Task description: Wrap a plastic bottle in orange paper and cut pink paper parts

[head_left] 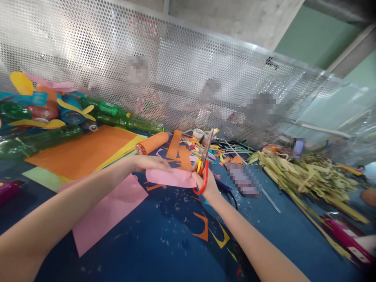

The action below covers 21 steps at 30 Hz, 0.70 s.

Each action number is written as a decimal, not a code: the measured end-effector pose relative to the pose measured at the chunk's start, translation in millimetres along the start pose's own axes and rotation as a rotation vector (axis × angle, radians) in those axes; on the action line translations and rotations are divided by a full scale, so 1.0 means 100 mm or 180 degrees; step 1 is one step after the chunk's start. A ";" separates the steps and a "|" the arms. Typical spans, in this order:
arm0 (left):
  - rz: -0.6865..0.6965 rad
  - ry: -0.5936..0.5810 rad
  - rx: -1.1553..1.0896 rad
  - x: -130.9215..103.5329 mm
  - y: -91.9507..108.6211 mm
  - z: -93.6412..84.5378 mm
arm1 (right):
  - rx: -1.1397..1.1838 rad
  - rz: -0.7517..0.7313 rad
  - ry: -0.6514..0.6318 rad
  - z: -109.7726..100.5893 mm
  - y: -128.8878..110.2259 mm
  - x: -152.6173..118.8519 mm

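Observation:
A pink paper strip (167, 178) with a rounded left end stretches between my two hands above the blue table. My left hand (152, 162) grips its upper left edge, fingers closed on the paper. In my right hand (207, 184) are red-handled scissors (206, 156), their metal blades pointing up and away from the paper. The strip's right end also lies against the fingers of that hand. Below my left forearm is a larger pink sheet (108, 215). Orange offcuts (202, 227) and a yellow offcut (221, 234) lie nearer me.
Orange sheets (85, 147), green bottles (44, 141) and an orange-wrapped roll (152, 143) are at the left. Paper scraps (194, 147) are piled at centre back. Dried husks (311, 176) lie at the right. Behind the table stands a perforated metal panel (182, 70).

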<state>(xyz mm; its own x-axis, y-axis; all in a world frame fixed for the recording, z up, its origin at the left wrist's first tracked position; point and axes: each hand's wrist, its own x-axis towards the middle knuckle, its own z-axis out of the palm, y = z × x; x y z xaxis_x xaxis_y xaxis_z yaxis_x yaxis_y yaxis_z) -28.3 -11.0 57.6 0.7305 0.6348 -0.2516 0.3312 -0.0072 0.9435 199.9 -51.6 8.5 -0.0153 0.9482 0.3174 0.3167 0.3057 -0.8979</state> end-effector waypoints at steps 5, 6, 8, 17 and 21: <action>0.0113 -0.0315 0.0420 -0.04 0.03 0.05 | -0.0180 -0.0267 -0.0143 0.00 -0.05 -0.01; 0.0114 -0.0349 0.0452 -0.04 0.04 0.07 | -0.0154 -0.0276 -0.0185 0.01 -0.06 -0.01; 0.0120 -0.0296 0.0571 -0.02 0.04 0.10 | 0.0039 -0.0165 -0.0254 0.03 -0.09 -0.03; 0.0745 0.0863 -0.0570 0.21 -0.08 0.27 | 0.1795 0.0856 -0.0922 0.06 -0.07 -0.06; 0.0981 0.1233 -0.1138 0.28 -0.12 0.32 | 0.1517 0.0878 -0.1169 0.06 -0.09 -0.12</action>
<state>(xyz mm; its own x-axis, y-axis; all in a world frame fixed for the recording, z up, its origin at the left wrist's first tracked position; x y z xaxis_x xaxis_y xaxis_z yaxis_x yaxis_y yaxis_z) 6.8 -17.9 32.5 0.4682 0.8802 0.0779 -0.1309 -0.0181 0.9912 191.4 -65.0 10.6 -0.3429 0.9394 0.0077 -0.0978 -0.0275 -0.9948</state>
